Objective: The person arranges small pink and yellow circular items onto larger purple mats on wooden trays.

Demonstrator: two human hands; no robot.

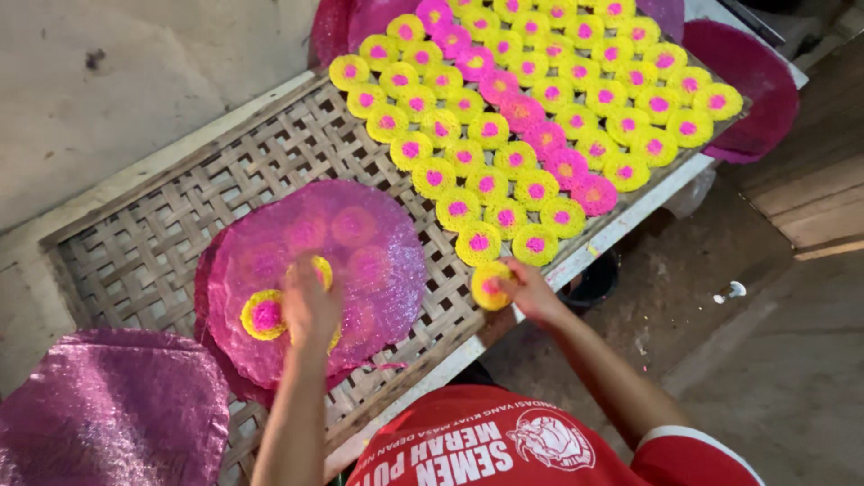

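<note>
My right hand pinches a round yellow disc with a pink centre at the near edge of the woven bamboo rack, just below the laid-out rows of like discs. A diagonal line of pink discs runs through those rows. My left hand lies on a round pink glittery tray, fingers curled over a yellow disc whose edge shows past them. Another yellow disc lies on the tray just left of that hand.
A second pink tray lies at the lower left, and more pink trays stick out behind the rows at the top right. A pale wall is at left. Wooden boards and a concrete floor are at right.
</note>
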